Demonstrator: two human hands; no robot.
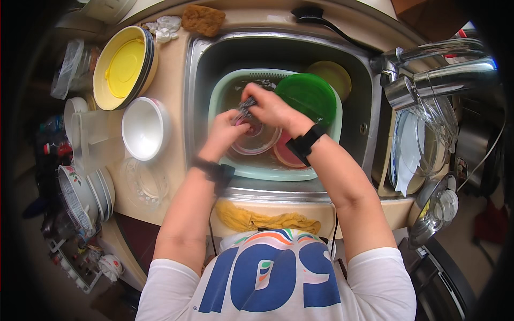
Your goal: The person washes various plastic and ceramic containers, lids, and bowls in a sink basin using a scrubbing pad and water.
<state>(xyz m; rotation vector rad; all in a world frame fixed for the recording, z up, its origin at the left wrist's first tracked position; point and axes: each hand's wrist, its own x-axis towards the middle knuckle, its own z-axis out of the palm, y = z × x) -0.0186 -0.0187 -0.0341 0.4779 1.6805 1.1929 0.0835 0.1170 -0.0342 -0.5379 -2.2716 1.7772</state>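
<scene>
My left hand (228,129) grips the rim of a small clear item with a pink edge, blurred, over a pale green basin (257,175) of water. A grey metallic-looking scrubber (247,103) is held in my right hand (267,105) against that item. Below my hands, a clear round container (261,143) sits in the water. A pinkish-red round lid or dish (290,154) lies in the basin on the right, and a green round lid or plate (311,94) leans above it. The basin stands inside a steel sink (361,150).
Stacked bowls with a yellow lid (125,68), a white bowl (145,129) and a clear glass dish (145,182) stand left. A brown sponge (203,20) and black brush (313,16) lie behind the sink. The faucet (437,82) juts in from the right; a yellow cloth (267,218) lies at the front edge.
</scene>
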